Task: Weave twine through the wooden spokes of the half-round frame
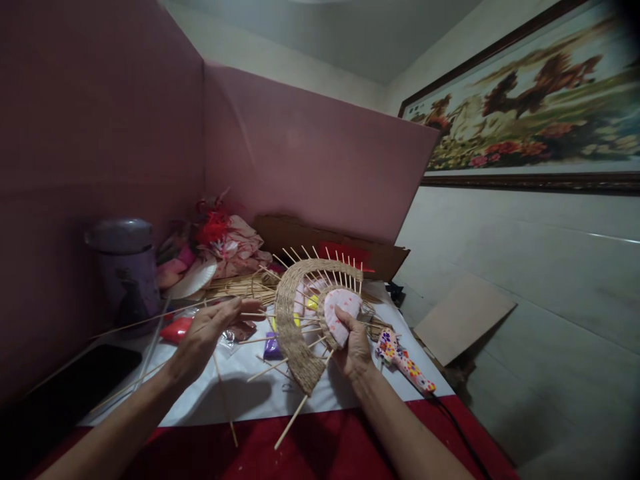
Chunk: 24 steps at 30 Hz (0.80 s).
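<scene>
A fan-shaped piece of thin wooden sticks, with a wide woven band of tan twine or straw, is held up above the table. My right hand grips it at its half-round core, white fabric with small pink marks, with the thumb pressed on the front. Sticks radiate from the core through the band and stick out past its edge. My left hand is beside the fan's left side, fingers stretched toward the stick ends; whether they touch is unclear. A thin strand runs leftward behind this hand.
A flower-patterned glue gun with a black cord lies at right. A dark phone and lidded purple tumbler are at left. Behind are a stick bundle, pink fabric and cardboard. A loose stick lies in front.
</scene>
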Available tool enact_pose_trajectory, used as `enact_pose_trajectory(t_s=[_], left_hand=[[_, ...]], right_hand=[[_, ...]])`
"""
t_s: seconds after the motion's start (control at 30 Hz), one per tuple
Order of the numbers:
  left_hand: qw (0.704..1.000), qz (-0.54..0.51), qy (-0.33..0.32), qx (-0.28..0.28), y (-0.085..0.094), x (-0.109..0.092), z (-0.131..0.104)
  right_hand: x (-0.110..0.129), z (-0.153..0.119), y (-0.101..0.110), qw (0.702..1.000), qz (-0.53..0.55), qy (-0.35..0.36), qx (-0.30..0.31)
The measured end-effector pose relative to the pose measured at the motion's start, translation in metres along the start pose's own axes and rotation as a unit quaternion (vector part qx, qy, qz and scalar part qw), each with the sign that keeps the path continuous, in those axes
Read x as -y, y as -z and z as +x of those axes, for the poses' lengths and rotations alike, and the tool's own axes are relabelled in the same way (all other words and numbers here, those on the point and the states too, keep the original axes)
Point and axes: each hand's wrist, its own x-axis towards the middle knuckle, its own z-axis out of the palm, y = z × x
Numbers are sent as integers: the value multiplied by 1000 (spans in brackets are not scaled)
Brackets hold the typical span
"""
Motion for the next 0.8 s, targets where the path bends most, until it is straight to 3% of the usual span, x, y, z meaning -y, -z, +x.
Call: enact_pose_trajectory(t_s=[0.13, 0.43, 0.7, 0.8], left_hand=[[992, 98, -70, -48, -2, -6, -2], [929, 302, -206, -50, -2, 0, -6], [897, 326, -292, -56, 2, 6, -3], [894, 334, -294, -49, 3, 8, -1]], right_hand=[[0, 1, 0, 998, 54, -34, -29], [1, 6, 2, 997, 64, -21, -48], [2, 4, 0, 996, 58, 11, -62], [2, 3, 0, 996, 63, -5, -61]])
